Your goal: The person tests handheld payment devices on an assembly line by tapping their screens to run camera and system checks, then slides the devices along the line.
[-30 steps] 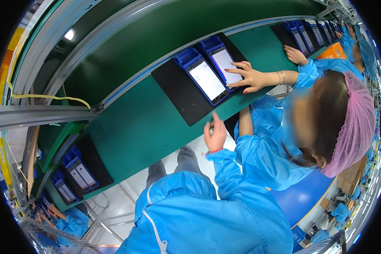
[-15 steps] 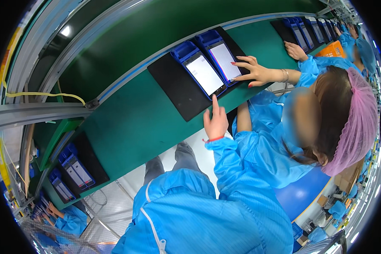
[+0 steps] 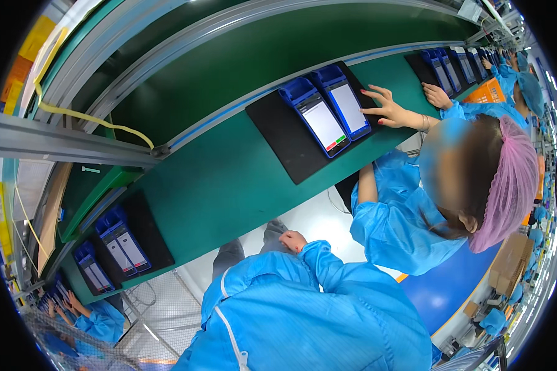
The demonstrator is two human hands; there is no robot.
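My right hand (image 3: 291, 240) is curled shut with nothing in it. It sits low by my grey trouser knee (image 3: 241, 253), in front of the green bench edge (image 3: 229, 185). My left hand is out of sight. Farther up the bench lies a black mat (image 3: 281, 145) carrying two blue handheld terminals (image 3: 319, 117) with lit white screens. A co-worker in a blue gown and pink hairnet (image 3: 507, 185) sits to my right, with one hand (image 3: 387, 108) touching the right terminal (image 3: 348, 102).
A dark green conveyor belt (image 3: 229, 68) runs behind the bench. A second black mat with blue terminals (image 3: 120, 241) lies at the left, more terminals (image 3: 442, 68) and an orange crate (image 3: 486, 93) at the far right. A yellow cable (image 3: 86, 114) hangs over the frame.
My right hand has dropped back from the mat's near edge, where it pointed with a finger, down to my knee, and has closed. The co-worker's hand stays at the terminals.
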